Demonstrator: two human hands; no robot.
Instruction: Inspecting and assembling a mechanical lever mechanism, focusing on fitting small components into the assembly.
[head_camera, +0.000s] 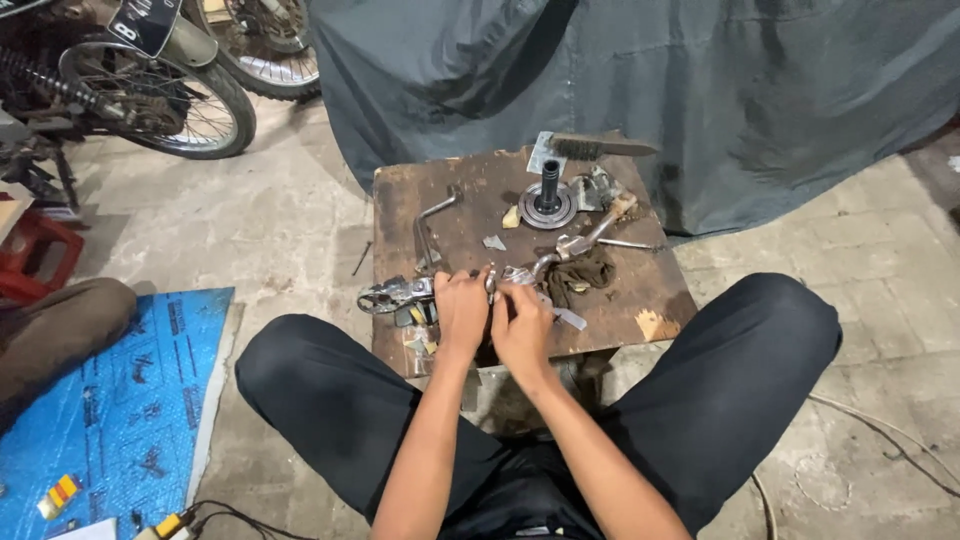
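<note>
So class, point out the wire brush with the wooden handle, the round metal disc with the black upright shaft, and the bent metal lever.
wire brush (597, 148): head view, handle middle.
round metal disc (532, 213): head view, flat rim.
bent metal lever (436, 211): head view, upper bend.

We see a dark licence plate with pale characters at the top left, tilted on the rear of a motorcycle. On the floor at the lower left lies a blue printed plastic sheet, flat, its print dark. At its near edge sits a small yellow and red packet. We find no screens.
</note>
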